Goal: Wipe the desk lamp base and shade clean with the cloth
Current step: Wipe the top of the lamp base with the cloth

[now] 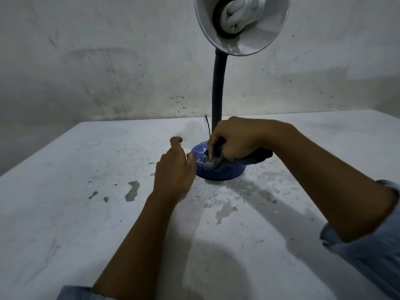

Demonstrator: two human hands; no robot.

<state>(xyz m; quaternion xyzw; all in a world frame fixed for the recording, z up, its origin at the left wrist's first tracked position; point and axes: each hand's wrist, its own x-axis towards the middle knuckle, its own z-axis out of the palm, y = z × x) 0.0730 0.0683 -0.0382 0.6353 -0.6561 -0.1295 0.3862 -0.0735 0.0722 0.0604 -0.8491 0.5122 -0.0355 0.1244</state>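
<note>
Two bare forearms reach over a stained white table (86, 213). The left hand (173, 169) rests against the near-left edge of the blue base (220, 173), fingers loosely curled and holding nothing; the right hand (236, 139) grips a grey cloth (216, 164) pressed onto the base's top. Beyond, the neck (218, 87) rises to the shade (242, 24) and its white bulb (240, 16).

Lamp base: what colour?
Blue lamp base, speckled with white flecks on its left; head view.

Bare, dim corner.
A scuffed white plaster wall (108, 61) rises behind the stained, chipped white-painted desk (75, 191).
</note>
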